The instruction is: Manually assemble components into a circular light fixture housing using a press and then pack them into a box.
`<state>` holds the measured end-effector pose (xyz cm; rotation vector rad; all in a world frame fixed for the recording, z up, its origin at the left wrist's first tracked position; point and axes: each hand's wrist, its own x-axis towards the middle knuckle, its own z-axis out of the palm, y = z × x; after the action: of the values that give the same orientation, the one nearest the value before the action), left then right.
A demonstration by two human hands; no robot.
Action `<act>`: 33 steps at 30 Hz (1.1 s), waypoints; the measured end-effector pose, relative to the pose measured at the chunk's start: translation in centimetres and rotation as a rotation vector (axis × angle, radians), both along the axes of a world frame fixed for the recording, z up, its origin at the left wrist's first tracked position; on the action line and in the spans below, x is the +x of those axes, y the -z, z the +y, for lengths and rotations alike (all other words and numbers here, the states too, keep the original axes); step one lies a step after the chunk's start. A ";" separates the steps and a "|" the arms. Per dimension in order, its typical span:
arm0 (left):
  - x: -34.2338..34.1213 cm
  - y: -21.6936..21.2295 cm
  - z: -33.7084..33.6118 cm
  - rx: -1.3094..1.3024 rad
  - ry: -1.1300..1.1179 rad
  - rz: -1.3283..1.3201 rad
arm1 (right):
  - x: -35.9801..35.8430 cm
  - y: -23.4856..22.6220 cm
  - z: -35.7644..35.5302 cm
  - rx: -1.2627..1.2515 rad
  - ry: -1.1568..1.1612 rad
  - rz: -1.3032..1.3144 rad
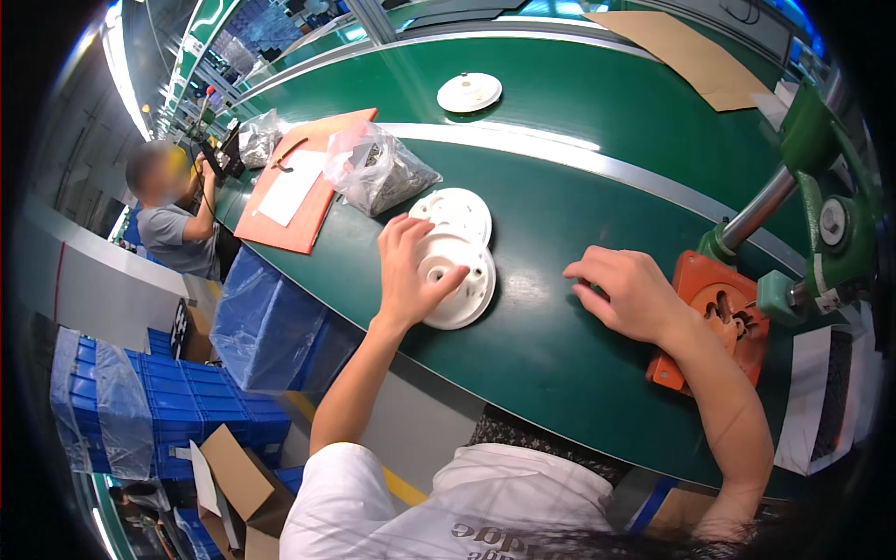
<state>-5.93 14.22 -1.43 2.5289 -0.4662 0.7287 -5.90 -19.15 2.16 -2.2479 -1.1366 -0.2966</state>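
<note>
My left hand [407, 273] is spread over the left side of a round white plastic disc [469, 301]. Its thumb lies across the disc's face and its fingers reach the far rim; I cannot tell how firmly they touch. A second white disc [471, 213], with holes in it, lies just beyond and partly overlaps the near one. Over the green table, my right hand [627, 291] has bent fingers and a thumb held apart, with nothing visible between them. Close to its right stands a green hand press [826, 219] with an orange base [674, 369].
Left of the discs are a clear bag of small parts [387, 177] and an orange board [280, 229] with paper. Another white disc [469, 91] lies beyond the metal rail. A white box [810, 397] stands right. A person [182, 229] sits far left, above blue crates [187, 401].
</note>
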 end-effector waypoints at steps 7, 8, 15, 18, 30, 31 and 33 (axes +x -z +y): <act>5.7 -0.2 -4.0 -0.245 -0.089 -0.104 | 0.8 -1.3 -0.8 0.356 0.196 0.667; 5.4 0.1 -4.3 -0.482 -0.009 -0.090 | 1.1 -1.0 -1.0 0.435 0.226 0.684; 0.3 -3.4 -9.5 -0.245 0.471 0.311 | 1.8 -1.0 -1.7 0.468 0.322 0.430; 0.0 -2.4 -12.8 -0.223 0.545 0.512 | 1.8 -0.9 -2.7 0.162 0.354 0.129; 7.1 -2.7 -14.6 0.103 0.651 0.619 | 2.3 -0.8 -2.6 0.001 0.395 0.279; 7.0 -2.4 -14.6 0.189 0.652 0.601 | 2.3 -1.0 -2.5 -0.038 0.390 0.294; 6.7 -2.3 -14.5 0.179 0.632 0.583 | 2.3 -1.2 -2.3 -0.088 0.382 0.318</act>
<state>0.80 -0.31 0.83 2.3730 -1.0640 -0.2854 -3.59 -21.42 3.39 -2.4725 -0.5635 -0.0339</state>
